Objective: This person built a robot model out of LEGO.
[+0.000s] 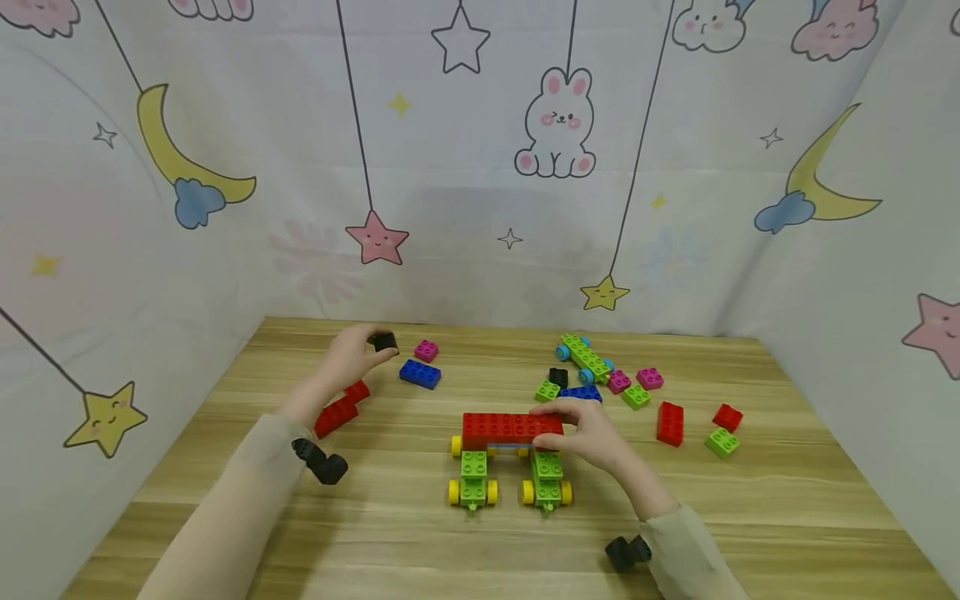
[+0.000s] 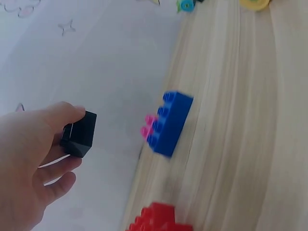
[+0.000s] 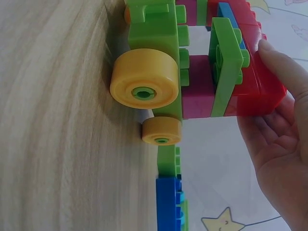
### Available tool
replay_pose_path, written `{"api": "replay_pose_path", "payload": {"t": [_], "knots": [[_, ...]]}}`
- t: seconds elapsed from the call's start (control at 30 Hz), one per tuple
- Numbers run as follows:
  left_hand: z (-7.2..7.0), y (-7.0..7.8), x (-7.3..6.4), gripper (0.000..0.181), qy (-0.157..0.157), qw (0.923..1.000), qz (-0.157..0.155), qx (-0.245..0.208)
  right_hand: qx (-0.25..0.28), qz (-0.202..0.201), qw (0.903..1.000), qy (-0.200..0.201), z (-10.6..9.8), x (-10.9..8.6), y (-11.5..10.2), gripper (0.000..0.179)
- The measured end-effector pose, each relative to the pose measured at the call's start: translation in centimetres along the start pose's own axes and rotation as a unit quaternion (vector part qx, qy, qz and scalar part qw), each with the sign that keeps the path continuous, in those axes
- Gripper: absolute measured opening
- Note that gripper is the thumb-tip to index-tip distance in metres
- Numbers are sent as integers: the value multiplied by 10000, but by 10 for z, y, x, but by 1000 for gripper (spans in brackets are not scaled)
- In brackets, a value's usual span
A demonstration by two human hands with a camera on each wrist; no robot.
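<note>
My left hand (image 1: 352,354) pinches a small black toy brick (image 2: 82,134) between thumb and fingers, held above the table's far left. Near it lie a blue brick (image 1: 420,374) and a pink brick (image 1: 426,350). My right hand (image 1: 588,433) grips the right end of the red bricks (image 1: 498,427) on top of a built toy, thumb on the near side and fingers behind. Below the red layer, the right wrist view shows a thin green piece (image 3: 226,67), a magenta brick (image 3: 197,86) and green wheeled bases (image 1: 473,492) with yellow wheels (image 3: 144,79).
Left of the toy lie red bricks (image 1: 336,415). Behind it to the right stand a green car base (image 1: 585,357) with blue wheels, a blue brick (image 1: 581,393) and a black brick (image 1: 558,377). Further right are a red brick (image 1: 670,423) and a green brick (image 1: 722,442). A printed curtain (image 1: 480,275) borders the table.
</note>
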State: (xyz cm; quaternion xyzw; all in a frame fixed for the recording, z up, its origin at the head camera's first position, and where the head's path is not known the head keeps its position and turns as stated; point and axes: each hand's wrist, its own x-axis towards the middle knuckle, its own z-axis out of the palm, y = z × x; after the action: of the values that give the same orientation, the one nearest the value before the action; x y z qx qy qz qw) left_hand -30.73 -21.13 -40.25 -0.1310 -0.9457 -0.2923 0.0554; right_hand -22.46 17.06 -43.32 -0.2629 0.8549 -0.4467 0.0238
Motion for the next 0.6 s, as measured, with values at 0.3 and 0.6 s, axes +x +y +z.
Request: {"api": "replay_pose_path", "payload": {"t": [0.3, 0.6], "knots": [[11, 41, -21, 40, 199, 9972, 709, -80, -24, -22, 10000, -7, 0, 0, -2, 36], [18, 69, -42, 39, 172, 9930, 1078, -456, 37, -4, 10000, 20, 0, 0, -2, 35]]}}
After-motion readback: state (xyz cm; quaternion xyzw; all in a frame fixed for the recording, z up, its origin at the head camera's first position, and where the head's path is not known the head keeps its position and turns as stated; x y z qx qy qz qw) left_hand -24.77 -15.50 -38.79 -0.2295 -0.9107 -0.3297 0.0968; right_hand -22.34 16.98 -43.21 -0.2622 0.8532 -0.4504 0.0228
